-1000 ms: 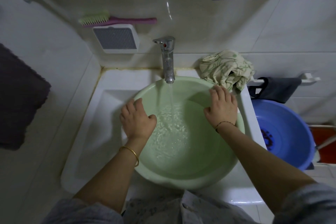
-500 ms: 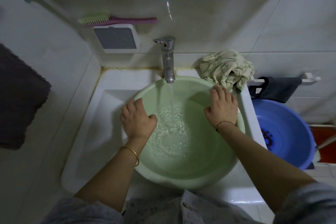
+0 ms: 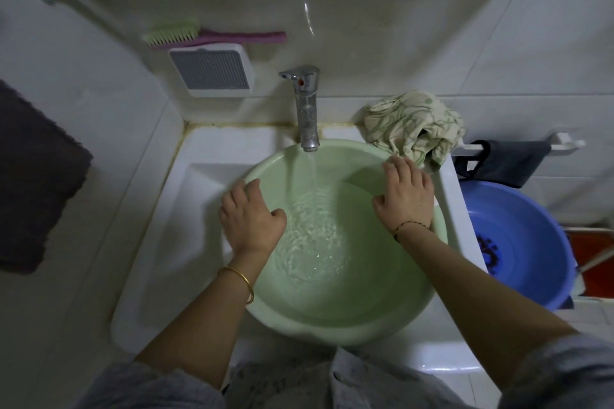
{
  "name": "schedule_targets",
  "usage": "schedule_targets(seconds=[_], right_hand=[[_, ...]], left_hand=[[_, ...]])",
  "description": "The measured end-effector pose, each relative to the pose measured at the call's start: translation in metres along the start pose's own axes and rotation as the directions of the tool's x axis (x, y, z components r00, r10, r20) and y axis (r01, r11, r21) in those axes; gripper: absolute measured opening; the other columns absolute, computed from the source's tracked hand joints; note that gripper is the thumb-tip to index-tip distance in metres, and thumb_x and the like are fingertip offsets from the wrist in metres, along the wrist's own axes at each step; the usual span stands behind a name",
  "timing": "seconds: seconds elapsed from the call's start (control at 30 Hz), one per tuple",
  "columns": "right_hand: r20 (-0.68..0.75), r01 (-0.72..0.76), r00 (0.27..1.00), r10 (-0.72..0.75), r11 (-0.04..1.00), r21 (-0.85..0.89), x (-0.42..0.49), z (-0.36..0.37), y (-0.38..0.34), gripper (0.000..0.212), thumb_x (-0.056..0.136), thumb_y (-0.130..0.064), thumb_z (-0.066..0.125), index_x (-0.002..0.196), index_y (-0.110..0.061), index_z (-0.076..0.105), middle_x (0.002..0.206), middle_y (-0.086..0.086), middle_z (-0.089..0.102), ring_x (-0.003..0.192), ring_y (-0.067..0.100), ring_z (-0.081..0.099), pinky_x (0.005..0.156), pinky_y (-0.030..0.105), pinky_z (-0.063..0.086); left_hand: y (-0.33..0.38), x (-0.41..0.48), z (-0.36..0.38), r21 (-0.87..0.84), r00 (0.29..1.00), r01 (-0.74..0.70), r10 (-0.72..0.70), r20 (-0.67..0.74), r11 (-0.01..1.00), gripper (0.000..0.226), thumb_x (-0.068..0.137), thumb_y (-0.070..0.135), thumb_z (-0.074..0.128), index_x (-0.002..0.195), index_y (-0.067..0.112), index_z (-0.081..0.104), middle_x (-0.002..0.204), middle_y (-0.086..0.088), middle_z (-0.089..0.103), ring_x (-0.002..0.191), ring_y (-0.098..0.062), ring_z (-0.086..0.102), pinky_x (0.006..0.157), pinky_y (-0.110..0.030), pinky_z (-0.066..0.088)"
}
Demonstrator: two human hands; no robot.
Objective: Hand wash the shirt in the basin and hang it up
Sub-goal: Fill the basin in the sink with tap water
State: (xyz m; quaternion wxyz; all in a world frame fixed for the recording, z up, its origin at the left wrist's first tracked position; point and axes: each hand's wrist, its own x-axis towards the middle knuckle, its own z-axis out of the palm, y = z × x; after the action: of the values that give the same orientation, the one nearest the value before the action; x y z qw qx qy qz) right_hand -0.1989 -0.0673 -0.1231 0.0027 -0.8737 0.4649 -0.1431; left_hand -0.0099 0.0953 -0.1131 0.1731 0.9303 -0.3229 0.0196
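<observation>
**A:** What are the hands doing?

**B:** The left hand (image 3: 251, 219) is lying on the left rim of the basin (image 3: 372, 305), and the right hand (image 3: 405, 196) is lying on the right rim. Both are flat with relaxed fingers, gripping nothing and just steadying the basin.

**A:** And the shirt?

**B:** The shirt (image 3: 412, 123) is sitting bunched on the back corner of the sink (image 3: 206, 183), just right of the tap (image 3: 307, 109). It is outside the basin, near the right fingertips.

**A:** So I'm judging this as the filling step?

**B:** I am too. Water (image 3: 312, 242) is running from the tap and pooling in the bottom, and the level is looking low.

**A:** Any advice on doing it well?

**B:** Be holding the basin level under the stream, because it is sitting loose in the sink and may be shifting as the weight builds. Be watching the level and aiming for enough to cover the shirt, with room left for kneading without slopping over. The right hand is the better one for fetching the shirt, being nearest.
</observation>
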Motion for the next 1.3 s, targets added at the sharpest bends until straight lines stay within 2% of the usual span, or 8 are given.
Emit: schedule_targets(seconds=[0.43,0.67,0.83,1.0,1.3], right_hand=[[0.018,-0.006,1.000,0.006,1.000,0.002,-0.0005,-0.0016,-0.0003,0.063,0.066,-0.018,0.066,0.127,-0.006,0.053,0.137,0.013,0.049,0.131,0.032,0.041,0.107,0.047,0.029],[0.047,-0.001,0.999,0.002,1.000,-0.010,-0.0002,-0.0037,-0.0010,0.064,0.070,-0.020,0.064,0.131,-0.007,0.050,0.141,0.011,0.046,0.134,0.031,0.037,0.109,0.046,0.025],[0.014,-0.003,1.000,0.003,1.000,-0.004,-0.0004,-0.0025,-0.0006,0.063,0.067,-0.018,0.066,0.127,-0.005,0.053,0.137,0.013,0.050,0.130,0.033,0.042,0.106,0.048,0.030],[0.003,-0.006,1.000,0.006,1.000,0.005,-0.0001,-0.0029,-0.0018,0.063,0.064,-0.017,0.068,0.125,-0.004,0.055,0.134,0.015,0.052,0.128,0.034,0.045,0.105,0.049,0.033],[-0.022,0.002,1.000,-0.002,1.000,0.005,-0.0003,-0.0015,-0.0013,0.064,0.061,-0.016,0.070,0.122,-0.003,0.057,0.130,0.016,0.055,0.125,0.035,0.048,0.103,0.050,0.036]], left_hand=[[-0.0005,0.0000,0.0022,-0.006,0.999,-0.014,0.014,-0.031,1.000,0.067,0.058,0.020,0.069,0.122,0.008,0.055,0.126,-0.015,0.052,0.110,-0.038,0.045,0.091,-0.045,0.038],[0.0002,-0.0007,-0.0002,-0.003,1.000,-0.005,0.005,0.000,1.000,0.067,0.063,0.021,0.067,0.127,0.009,0.052,0.132,-0.014,0.048,0.116,-0.037,0.042,0.095,-0.044,0.035],[0.0011,-0.0002,-0.0012,-0.002,1.000,0.001,-0.001,0.001,1.000,0.067,0.063,0.022,0.068,0.126,0.009,0.052,0.131,-0.013,0.048,0.116,-0.036,0.042,0.095,-0.044,0.035],[-0.0013,0.0001,0.0023,0.013,0.998,-0.024,0.025,-0.057,1.000,0.065,0.056,0.021,0.068,0.118,0.007,0.057,0.120,-0.016,0.055,0.107,-0.038,0.048,0.088,-0.044,0.040],[0.0000,0.0002,0.0005,0.020,1.000,-0.009,0.009,-0.007,1.000,0.066,0.060,0.022,0.068,0.124,0.009,0.054,0.128,-0.015,0.050,0.113,-0.037,0.044,0.092,-0.044,0.037]])
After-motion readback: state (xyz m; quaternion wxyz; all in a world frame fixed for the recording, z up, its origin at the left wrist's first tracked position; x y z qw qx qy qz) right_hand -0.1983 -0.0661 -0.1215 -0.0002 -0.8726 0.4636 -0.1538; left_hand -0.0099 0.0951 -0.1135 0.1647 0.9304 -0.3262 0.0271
